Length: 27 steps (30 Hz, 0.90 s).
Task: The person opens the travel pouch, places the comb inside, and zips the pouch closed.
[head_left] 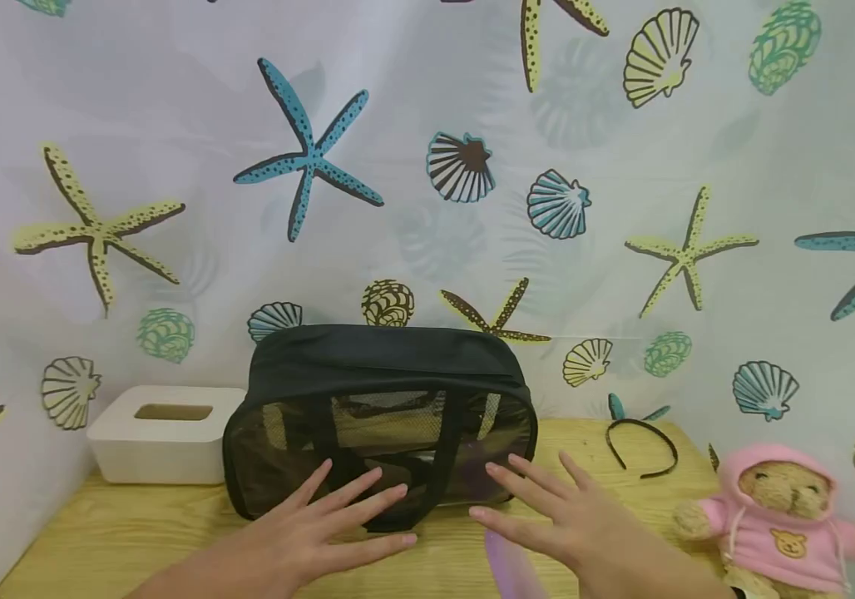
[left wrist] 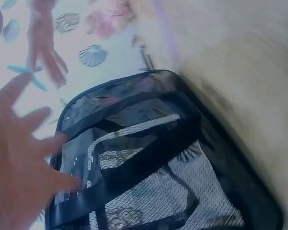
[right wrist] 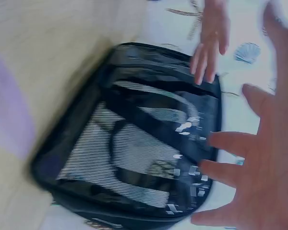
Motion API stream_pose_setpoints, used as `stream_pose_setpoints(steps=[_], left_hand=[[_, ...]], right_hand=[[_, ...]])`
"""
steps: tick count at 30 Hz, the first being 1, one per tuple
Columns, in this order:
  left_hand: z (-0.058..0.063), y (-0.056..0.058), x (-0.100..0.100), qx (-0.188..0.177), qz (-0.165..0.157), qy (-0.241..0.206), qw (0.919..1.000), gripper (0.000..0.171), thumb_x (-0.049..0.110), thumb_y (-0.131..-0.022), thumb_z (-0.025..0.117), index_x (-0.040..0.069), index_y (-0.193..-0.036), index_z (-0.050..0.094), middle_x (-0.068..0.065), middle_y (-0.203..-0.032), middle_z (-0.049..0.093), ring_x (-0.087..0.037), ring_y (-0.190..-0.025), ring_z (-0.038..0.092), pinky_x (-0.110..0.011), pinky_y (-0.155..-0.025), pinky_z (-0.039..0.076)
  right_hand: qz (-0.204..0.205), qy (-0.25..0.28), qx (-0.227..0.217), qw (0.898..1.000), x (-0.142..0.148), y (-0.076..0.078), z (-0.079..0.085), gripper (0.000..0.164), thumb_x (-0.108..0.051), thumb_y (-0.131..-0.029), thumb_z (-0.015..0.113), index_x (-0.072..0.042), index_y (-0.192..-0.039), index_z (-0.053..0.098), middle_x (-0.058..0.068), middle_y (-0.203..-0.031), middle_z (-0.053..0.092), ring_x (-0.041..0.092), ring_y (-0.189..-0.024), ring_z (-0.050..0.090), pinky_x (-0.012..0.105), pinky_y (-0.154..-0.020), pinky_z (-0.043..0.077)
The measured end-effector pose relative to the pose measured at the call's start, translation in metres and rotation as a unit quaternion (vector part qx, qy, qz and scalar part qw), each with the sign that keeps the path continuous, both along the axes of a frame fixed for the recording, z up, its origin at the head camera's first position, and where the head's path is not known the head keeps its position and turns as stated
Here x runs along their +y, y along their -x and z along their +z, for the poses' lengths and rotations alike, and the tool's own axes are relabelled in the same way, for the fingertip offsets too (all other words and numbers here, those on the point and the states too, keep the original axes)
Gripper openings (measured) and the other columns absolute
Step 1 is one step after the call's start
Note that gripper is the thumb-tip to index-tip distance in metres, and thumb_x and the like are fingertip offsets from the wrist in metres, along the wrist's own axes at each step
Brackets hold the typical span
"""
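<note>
Both hands, the left hand (head_left: 315,532) and the right hand (head_left: 585,520), are held apart from each other with fingers extended and spread, and nothing is gripped by either; whether the bag is touched by any fingertip cannot be told. At the far left of the wooden counter (head_left: 150,541), a white box (head_left: 158,453) with a rounded slot in its top is set just beside the bag. Next, a black bag (head_left: 390,353) with a see-through front panel is stood upright at the middle of the counter, behind the hands; its dark handle (head_left: 448,441) is hung down over the panel. Near the right hand, a purple strip (head_left: 510,566) is cut off by the lower edge of the head view. Farther right, a thin dark headband (head_left: 674,456) is laid on the counter. At the right end, a teddy bear (head_left: 783,545) is dressed in a pink hoodie. Behind everything, a pale cloth (head_left: 173,66) is printed with starfish and shells.
</note>
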<state>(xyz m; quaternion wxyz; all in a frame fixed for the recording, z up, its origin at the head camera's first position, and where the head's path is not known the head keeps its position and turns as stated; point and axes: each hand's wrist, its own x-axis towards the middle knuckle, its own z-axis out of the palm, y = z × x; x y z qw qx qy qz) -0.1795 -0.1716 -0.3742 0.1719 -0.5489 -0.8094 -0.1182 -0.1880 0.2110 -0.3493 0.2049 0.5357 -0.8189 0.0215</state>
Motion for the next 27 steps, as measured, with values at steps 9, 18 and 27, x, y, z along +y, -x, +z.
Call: stream_pose_setpoints(steps=[9,18,27], left_hand=[[0.048,0.012,-0.006,0.127,-0.034,-0.418,0.8989,0.035,0.023,-0.094,0.076,-0.009,-0.108,0.071,-0.006,-0.102,0.066,-0.014,-0.099,0.055,-0.020,-0.096,0.041],[-0.004,0.044,-0.067,-0.015,0.182,-0.494,0.8503,0.058,-0.019,-0.072,0.074,-0.011,-0.125,0.054,0.009,-0.117,0.053,-0.004,-0.108,0.053,-0.013,-0.096,0.042],[-0.042,0.057,-0.081,-0.074,0.217,-0.501,0.8345,0.033,-0.018,-0.086,0.069,-0.008,-0.115,0.057,0.011,-0.112,0.059,0.005,-0.103,0.062,-0.008,-0.084,0.050]], right_hand=[[-0.050,0.214,0.000,0.976,-0.007,0.000,0.048,0.029,-0.022,-0.090,0.079,-0.033,-0.070,0.063,-0.024,-0.060,0.058,-0.016,-0.054,0.045,0.006,-0.052,0.037],[-0.302,0.216,-0.213,0.904,0.007,0.057,0.062,0.026,-0.037,-0.105,0.060,-0.014,-0.102,0.071,0.002,-0.091,0.073,0.010,-0.069,0.063,0.030,-0.063,0.051],[-0.278,0.159,-0.454,0.832,0.013,0.113,0.005,0.048,-0.028,-0.110,0.047,-0.001,-0.150,0.045,0.030,-0.147,0.053,0.034,-0.108,0.071,0.044,-0.081,0.059]])
